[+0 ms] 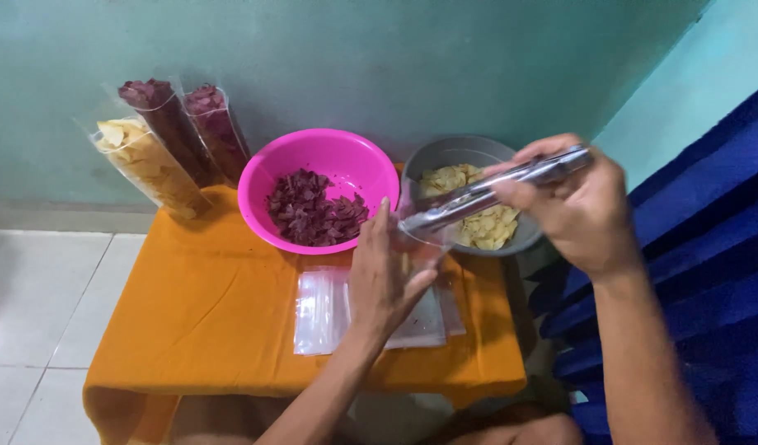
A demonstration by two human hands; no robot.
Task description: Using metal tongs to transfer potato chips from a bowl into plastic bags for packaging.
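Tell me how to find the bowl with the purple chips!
Look at the small table with the orange cloth by the green wall. Two bowls sit side by side at its back edge, behind a stack of clear plastic bags. Yours is the bright pink bowl holding dark purple chips; the grey bowl beside it holds pale yellow ones.

Three tall clear bags lean on the wall at the bench's back left: one of pale yellow chips (148,165) and two of dark red chips (166,124) (218,128). A stack of flat clear bags (321,313) lies near the front edge, and the left hand (387,276) holds one clear bag (424,239) upright above it.
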